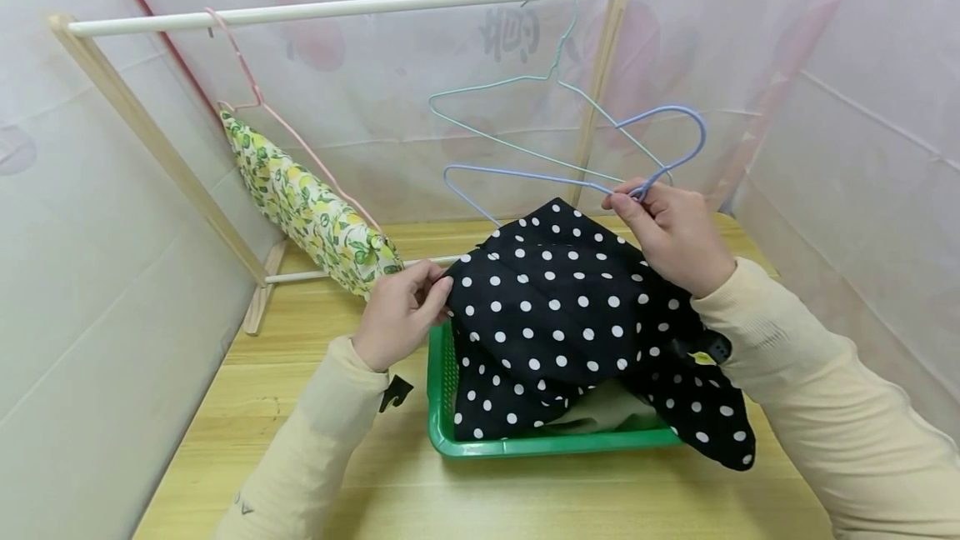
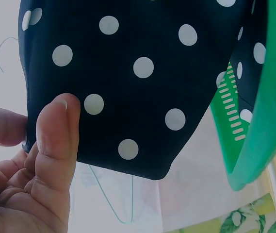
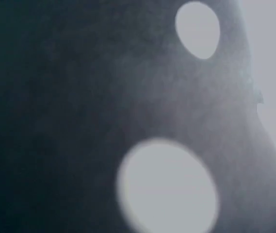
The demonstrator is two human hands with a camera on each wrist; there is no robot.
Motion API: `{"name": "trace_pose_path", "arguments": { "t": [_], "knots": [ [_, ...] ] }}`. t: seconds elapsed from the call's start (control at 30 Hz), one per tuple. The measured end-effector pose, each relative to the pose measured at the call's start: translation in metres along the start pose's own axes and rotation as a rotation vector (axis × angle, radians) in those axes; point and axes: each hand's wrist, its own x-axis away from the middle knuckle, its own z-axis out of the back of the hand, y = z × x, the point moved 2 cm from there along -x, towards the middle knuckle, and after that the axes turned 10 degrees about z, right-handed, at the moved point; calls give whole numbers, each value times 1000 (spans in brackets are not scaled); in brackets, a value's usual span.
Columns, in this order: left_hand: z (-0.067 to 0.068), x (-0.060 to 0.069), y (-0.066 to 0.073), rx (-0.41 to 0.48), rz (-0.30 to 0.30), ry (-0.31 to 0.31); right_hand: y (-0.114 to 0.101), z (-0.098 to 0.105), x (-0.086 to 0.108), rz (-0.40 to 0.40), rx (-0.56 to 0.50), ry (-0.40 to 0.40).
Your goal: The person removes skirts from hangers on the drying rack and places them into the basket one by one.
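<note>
A black cloth with white polka dots (image 1: 555, 307) drapes over the blue hanger (image 1: 525, 173) and hangs down across the green basket. My left hand (image 1: 401, 311) pinches the cloth's left edge between thumb and fingers; the left wrist view shows the thumb (image 2: 57, 131) on the dotted fabric (image 2: 142, 97). My right hand (image 1: 671, 232) grips the blue hanger at the base of its hook, above the cloth's right side. Dotted fabric (image 3: 104, 107) fills nearly all of the right wrist view and hides the hand's work there. The hanger's lower bar is mostly behind the cloth.
A green basket (image 1: 487, 447) stands on the wooden table (image 1: 337, 473), with beige cloth (image 1: 607, 408) inside. Behind it rises a rack with a white rail (image 1: 375, 5). A pink hanger (image 1: 242, 65) bears lemon-print cloth (image 1: 300, 198); a mint-green hanger (image 1: 495, 88) hangs at the right.
</note>
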Motion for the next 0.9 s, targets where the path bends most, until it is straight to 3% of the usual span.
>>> {"name": "trace_pose_path", "arguments": {
  "t": [0.07,0.3,0.63,0.9],
  "knots": [
    [1,1,-2,18,5,6,0,0,0,-3,-3,-3],
    [10,11,27,31,15,52,11,0,3,-22,-4,10],
    [11,11,21,20,42,46,15,4,5,-40,16,34],
    [15,18,11,17,59,71,20,13,7,-49,114,34]
  ]
}}
